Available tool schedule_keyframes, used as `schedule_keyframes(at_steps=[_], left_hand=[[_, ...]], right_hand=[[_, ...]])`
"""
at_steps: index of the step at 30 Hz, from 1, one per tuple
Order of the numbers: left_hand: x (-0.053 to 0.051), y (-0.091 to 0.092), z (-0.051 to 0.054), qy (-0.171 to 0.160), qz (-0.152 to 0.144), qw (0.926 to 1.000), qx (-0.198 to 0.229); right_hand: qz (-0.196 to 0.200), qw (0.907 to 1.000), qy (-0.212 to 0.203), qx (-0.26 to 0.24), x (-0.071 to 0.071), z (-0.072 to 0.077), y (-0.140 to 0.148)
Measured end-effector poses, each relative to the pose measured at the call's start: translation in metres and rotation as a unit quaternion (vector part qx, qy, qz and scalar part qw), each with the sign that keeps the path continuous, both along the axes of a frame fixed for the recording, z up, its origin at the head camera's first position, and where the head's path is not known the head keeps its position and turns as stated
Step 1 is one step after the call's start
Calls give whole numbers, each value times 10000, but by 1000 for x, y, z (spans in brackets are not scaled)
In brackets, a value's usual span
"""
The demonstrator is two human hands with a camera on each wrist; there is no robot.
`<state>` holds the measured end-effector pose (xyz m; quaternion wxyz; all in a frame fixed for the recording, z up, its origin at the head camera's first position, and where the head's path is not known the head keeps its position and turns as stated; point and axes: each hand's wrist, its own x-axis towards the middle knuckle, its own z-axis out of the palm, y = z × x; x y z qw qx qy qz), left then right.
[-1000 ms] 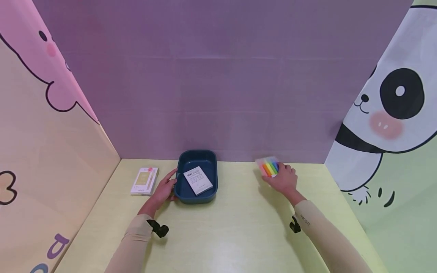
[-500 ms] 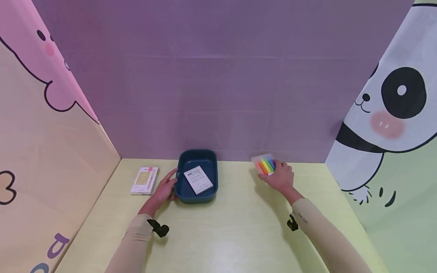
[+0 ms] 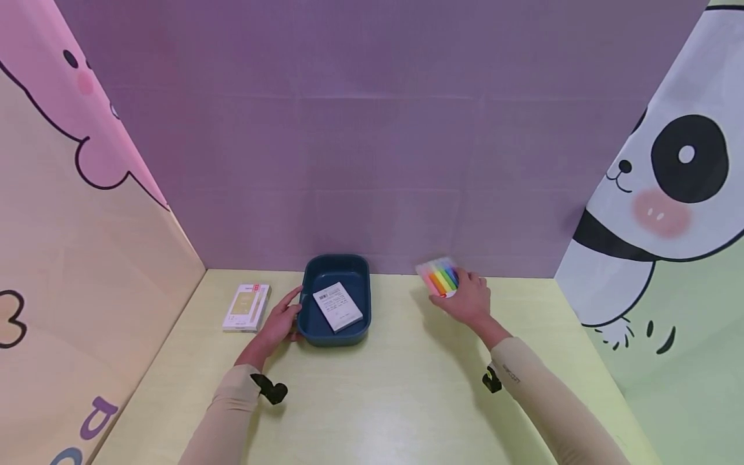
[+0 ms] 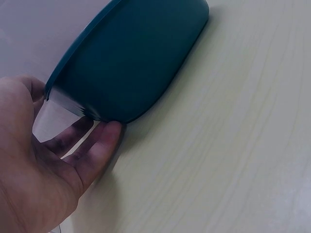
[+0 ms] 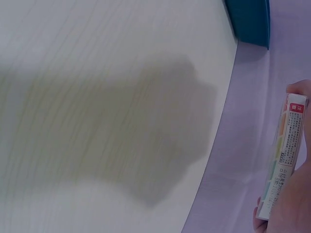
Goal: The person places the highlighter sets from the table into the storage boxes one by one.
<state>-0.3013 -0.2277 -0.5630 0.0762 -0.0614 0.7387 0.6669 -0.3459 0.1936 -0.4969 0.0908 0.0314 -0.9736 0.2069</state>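
In the head view my left hand (image 3: 281, 323) holds the left side of a dark blue plastic bin (image 3: 364, 284). The left wrist view shows fingers at the rim and fingertips low against the wall of the bin (image 4: 126, 63). A white printed box (image 3: 338, 307) lies tilted inside it. To the right, my right hand (image 3: 472, 298) grips a clear pack of rainbow-coloured sticks (image 3: 440, 276) above the table. The right wrist view shows the narrow labelled edge of this pack (image 5: 286, 145) between thumb and fingers; most of that hand is cut off.
Left of the bin, a white box with a gold panel (image 3: 247, 308) lies on the pale wooden table (image 3: 372, 400). A purple wall (image 3: 372, 161) rises close behind the bin. Panels with cartoon animals stand at both sides.
My right hand has moved left toward the bin, carrying the pack of coloured sticks. The left hand, the bin and both white boxes stay where they were.
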Motion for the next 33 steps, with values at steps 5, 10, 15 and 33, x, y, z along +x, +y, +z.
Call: schedule_keyframes(at_steps=[5, 10, 15, 33], left_hand=[[0, 0, -1, -30, -33, 10000, -1], [1, -2, -2, -57, -89, 9999, -38], [1, -2, 1, -7, -106, 9998, -153], [2, -1, 4, -49, -46, 10000, 40]], right_hand=[[71, 10000, -14, 6, 1, 1, -5], [69, 9999, -72, -22, 0, -2, -10], [130, 9999, -60, -93, -4, 1, -21], [414, 9990, 78, -148, -9, 13, -60]])
